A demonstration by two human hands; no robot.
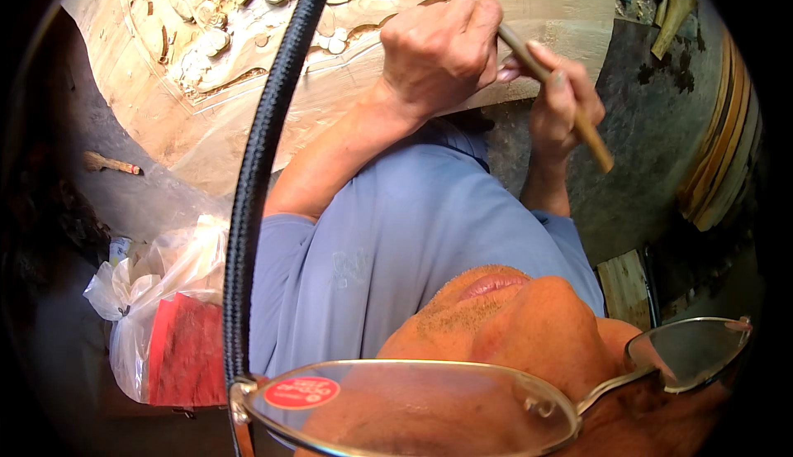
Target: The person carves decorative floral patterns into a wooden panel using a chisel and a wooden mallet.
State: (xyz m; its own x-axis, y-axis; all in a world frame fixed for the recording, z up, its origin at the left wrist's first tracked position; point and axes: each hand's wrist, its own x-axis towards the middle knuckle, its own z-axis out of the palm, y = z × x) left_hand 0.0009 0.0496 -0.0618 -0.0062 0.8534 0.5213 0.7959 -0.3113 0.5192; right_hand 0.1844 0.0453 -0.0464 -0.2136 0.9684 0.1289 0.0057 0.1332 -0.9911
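Plainly, a long-handled carving chisel (595, 141) is at the centre of things, slanting across the near edge of a pale wooden panel (330, 85). Its bright blade pokes out past the left hand (442, 54), over the carved relief at the panel's upper part; from where I stand I cannot tell whether its tip touches the wood. That left hand is clenched in a fist around the tool close to the blade. Lower down, the right hand (566, 97) has its fingers curled round the wooden handle, whose butt end sticks out below the grip.

Scrolls and rounded shapes stand up from the panel, bordered by a smooth margin. Behind both arms is the carver's blue-grey shirt (388, 226), and below it a pair of thin-rimmed eyeglasses (413, 363). A black braided cord (273, 110) crosses in front of the panel.

Off to the left lies a small brush-like tool (111, 163), with a clear plastic bag (128, 358) nearer, something red (188, 354) showing at it. Over on the right, more wooden-handled tools (675, 19) lie near a stack of curved boards (719, 143).
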